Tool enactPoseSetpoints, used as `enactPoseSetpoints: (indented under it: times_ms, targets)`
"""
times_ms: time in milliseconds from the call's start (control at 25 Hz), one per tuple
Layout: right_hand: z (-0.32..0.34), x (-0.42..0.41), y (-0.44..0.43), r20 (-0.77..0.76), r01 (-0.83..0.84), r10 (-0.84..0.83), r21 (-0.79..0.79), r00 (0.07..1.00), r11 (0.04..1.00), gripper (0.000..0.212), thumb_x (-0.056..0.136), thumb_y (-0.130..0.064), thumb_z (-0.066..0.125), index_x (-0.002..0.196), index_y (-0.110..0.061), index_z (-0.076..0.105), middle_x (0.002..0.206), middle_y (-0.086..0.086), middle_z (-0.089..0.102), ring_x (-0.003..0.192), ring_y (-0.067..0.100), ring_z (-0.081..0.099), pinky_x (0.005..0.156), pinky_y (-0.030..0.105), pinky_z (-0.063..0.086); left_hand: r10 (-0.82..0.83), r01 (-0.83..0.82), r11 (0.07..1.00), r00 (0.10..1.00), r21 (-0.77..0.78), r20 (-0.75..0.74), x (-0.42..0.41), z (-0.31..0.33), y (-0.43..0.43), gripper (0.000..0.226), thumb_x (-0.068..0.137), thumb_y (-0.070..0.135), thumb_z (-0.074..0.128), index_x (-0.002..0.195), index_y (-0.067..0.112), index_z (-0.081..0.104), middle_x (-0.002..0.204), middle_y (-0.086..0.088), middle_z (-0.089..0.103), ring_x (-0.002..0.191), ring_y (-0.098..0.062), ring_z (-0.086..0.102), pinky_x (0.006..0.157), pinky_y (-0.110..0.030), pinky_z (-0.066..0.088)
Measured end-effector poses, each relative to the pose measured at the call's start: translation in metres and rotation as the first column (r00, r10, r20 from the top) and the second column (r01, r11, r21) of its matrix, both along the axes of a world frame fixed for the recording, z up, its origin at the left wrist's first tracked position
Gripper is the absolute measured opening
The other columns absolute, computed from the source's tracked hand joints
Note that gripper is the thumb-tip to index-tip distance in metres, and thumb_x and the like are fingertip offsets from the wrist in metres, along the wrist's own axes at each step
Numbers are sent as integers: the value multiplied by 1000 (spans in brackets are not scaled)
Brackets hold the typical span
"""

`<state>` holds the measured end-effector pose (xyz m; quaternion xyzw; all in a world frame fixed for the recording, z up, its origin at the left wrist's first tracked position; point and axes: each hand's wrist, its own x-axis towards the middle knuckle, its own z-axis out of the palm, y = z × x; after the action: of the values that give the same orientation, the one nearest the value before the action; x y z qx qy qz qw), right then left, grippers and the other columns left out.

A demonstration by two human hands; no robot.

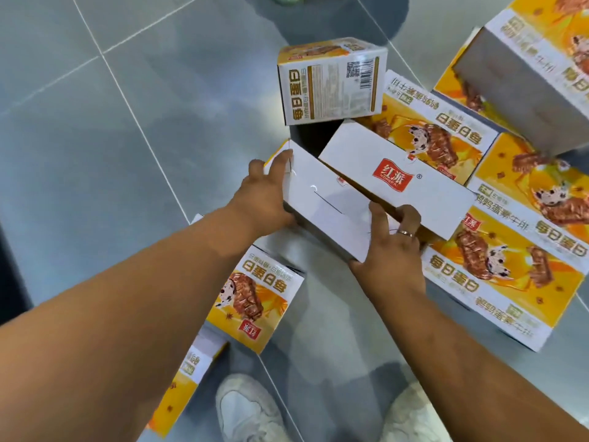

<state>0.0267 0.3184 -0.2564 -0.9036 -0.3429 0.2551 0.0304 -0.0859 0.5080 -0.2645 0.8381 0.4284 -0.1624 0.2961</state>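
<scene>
A white and orange snack carton (328, 202) sits on the grey tiled floor in the middle of the view, its top flaps partly folded. My left hand (267, 193) grips the carton's left end, fingers reaching up over the corner of the left flap. My right hand (392, 247) holds the near right side, thumb on the left flap and fingers curled over the edge of the right flap (395, 180), which carries a red logo and stands slightly raised. A ring shows on one finger of that hand.
More cartons of the same kind lie around: one upright (331, 81) just behind, several flat ones (503, 282) at the right, one (261, 298) near my left forearm. My white shoes (245, 409) stand at the bottom. Bare floor (111, 138) stretches to the left.
</scene>
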Motion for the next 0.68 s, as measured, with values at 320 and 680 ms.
enactPoseSetpoints:
  times_ms: [320,680]
  targets:
    - [22,-7,-7,-60,79,-67,229,996,970,83,81,-13,72,148,-33,27,153,6,12,137,35,26,108,50,39,50,-55,994,997,92,54,-13,35,-12,94,74,42,80,149,39,22,126,-11,32,112,-36,47,101,-43,44]
    - [225,24,-7,92,-83,39,555,995,828,64,77,-10,77,136,-15,54,150,12,39,129,44,42,104,48,37,170,-213,962,957,170,233,-19,245,-23,85,75,49,76,147,41,31,120,-11,34,112,-36,46,101,-43,43]
